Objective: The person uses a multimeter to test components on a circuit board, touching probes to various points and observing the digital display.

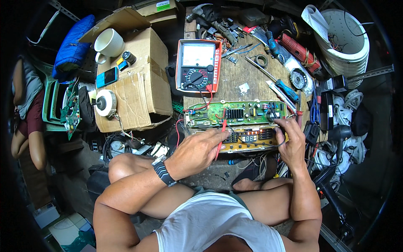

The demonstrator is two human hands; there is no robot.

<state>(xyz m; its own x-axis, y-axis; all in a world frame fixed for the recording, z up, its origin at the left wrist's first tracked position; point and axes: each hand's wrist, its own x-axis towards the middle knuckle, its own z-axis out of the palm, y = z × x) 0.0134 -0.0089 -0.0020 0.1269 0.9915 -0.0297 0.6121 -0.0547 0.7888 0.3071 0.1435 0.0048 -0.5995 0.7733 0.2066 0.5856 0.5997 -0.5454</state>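
Note:
A red multimeter probe (220, 143) is pinched in my left hand (201, 149), tilted with its tip toward the black finned heat sink (234, 114) on the green circuit board (252, 110). My right hand (291, 138) is closed at the board's right end, around what looks like the black probe (273, 114); its black lead loops across the display board. That yellow-brown display board (241, 146) lies just nearer to me, with lit digits and small orange lights. Behind both boards lies an analog multimeter (197, 67) in a red-orange case, with leads plugged in.
At left stands a cardboard box (130, 101) bearing a white mug (109, 43), a blue phone (107, 77) and a small motor (105, 103). A screwdriver (286, 89), a red grinder (299, 51) and a white bucket (344, 42) are at right. Another person (29, 105) sits far left.

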